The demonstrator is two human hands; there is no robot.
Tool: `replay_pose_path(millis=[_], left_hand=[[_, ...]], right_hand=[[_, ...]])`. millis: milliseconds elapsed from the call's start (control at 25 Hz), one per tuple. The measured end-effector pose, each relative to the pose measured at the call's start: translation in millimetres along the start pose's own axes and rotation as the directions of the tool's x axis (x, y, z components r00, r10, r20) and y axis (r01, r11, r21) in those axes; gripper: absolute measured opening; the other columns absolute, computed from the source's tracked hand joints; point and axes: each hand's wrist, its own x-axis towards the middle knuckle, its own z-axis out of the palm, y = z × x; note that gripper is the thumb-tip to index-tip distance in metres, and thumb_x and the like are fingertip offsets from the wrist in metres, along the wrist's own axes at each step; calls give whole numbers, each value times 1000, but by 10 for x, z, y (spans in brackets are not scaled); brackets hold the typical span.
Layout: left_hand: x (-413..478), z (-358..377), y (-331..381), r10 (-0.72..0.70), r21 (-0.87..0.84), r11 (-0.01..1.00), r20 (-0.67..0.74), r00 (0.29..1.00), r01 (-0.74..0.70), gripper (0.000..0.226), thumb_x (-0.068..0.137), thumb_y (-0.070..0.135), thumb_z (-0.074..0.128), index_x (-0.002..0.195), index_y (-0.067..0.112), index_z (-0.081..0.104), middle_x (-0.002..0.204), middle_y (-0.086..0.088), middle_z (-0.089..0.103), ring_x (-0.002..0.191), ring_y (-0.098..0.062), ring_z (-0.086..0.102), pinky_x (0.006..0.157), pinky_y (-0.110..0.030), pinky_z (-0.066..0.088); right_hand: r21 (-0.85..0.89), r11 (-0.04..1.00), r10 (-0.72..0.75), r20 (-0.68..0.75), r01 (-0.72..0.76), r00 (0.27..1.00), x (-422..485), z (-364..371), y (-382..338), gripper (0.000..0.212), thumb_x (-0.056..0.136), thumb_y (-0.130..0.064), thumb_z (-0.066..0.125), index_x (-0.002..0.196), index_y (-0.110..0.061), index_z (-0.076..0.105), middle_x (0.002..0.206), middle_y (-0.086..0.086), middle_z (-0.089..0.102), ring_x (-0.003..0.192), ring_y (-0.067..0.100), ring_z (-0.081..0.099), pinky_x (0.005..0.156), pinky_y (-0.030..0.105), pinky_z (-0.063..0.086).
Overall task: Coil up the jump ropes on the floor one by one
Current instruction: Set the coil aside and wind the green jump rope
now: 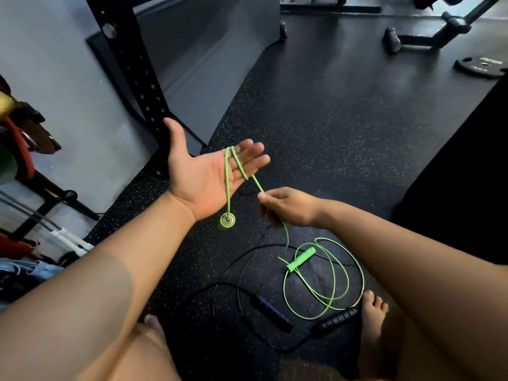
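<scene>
Holds left hand [203, 177] flat, palm up, with green jump rope [227, 182] draped over the fingers and one handle [227, 220] dangling below the palm. Pinches the cord just beside with right hand [288, 207]. Has loose loops and second handle [301, 259] down on floor [330, 133] beside black jump rope [270, 312].

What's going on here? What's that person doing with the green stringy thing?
A person sitting on a gym floor is coiling a green jump rope. The left hand is open, palm up, with the rope looped over its fingers and one handle dangling below. The right hand pinches the rope nearby. Most of it lies in loose loops on the floor by the other green handle. A black jump rope lies uncoiled beside it.
</scene>
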Motion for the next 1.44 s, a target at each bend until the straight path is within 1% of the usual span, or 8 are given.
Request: replay_pose_path(millis=[200, 440, 640, 840, 1080, 1160, 1280, 1440], left_hand=[[72, -122, 31, 136, 29, 991, -152, 979, -133, 136, 72, 99, 14, 149, -12, 30, 139, -30, 59, 133, -41, 57, 121, -47, 35], [133, -186, -71, 48, 301, 953, -226, 973, 23, 135, 72, 96, -1, 153, -8, 27, 137, -22, 64, 134, -31, 57, 124, -47, 26], [80, -77, -273, -207, 622, 746, -126, 970, 240, 127, 75, 90, -14, 117, 0, 65, 84, -2, 76, 91, -16, 70, 98, -34, 43], [56, 12, -238, -298, 539, 792, -68, 952, 286, 125, 66, 95, -4, 98, -1, 69, 70, -15, 70, 83, -35, 71, 97, -39, 52], [10, 134, -153, -198, 290, 936, -34, 980, 199, 119, 60, 103, -1, 84, 4, 61, 53, -2, 51, 68, -31, 63, 95, -39, 46], [-6, 146, -113, -111, 151, 981, -70, 991, 121, 119, 61, 105, 7, 90, 3, 61, 58, -3, 54, 69, -28, 65, 96, -37, 48], [-25, 128, -40, 10, 9, 1000, -110, 994, -9, 121, 64, 105, 16, 106, 1, 62, 79, -7, 67, 89, -30, 72, 100, -35, 54], [-36, 92, 52, 141, -29, 988, -174, 974, -149, 131, 67, 103, 16, 137, -1, 53, 106, -12, 72, 122, -35, 66, 108, -36, 50]], right_hand=[[-222, 973, -39, 128, 67, 991, -63, 23, -183, 31, 106, -39, 41, 91, -22, 62, 64, -4, 57, 58, 11, 53, 65, 29, 46], [-445, 867, -174, 147, 223, 974, -94, -55, -507, 37, 106, -34, 43, 93, -10, 67, 72, 1, 63, 62, 10, 55, 63, 26, 44], [-540, 783, -340, 43, 308, 939, -52, -226, -571, 39, 104, -40, 49, 80, -17, 68, 71, -3, 66, 65, 15, 59, 67, 32, 47], [-306, 907, -354, -181, 289, 918, 3, -433, -344, 38, 94, -43, 65, 70, -15, 58, 58, -9, 49, 52, 5, 42, 54, 20, 34], [-63, 974, -224, -307, 215, 925, 26, -305, -92, 57, 99, -54, 48, 76, -2, 51, 67, 2, 40, 61, 13, 41, 58, 48, 48], [70, 988, -112, -297, 139, 948, 33, -208, -29, 61, 97, -62, 41, 72, -7, 51, 65, 4, 42, 59, 21, 43, 60, 56, 51], [170, 984, -23, -197, 57, 980, 19, -42, 24, 52, 104, -52, 38, 71, -15, 56, 60, 8, 49, 53, 23, 49, 54, 40, 46], [-106, 994, -19, 10, 20, 1000, -49, 84, -26, 38, 108, -37, 38, 86, -14, 59, 60, 0, 53, 51, 14, 49, 51, 25, 39]])
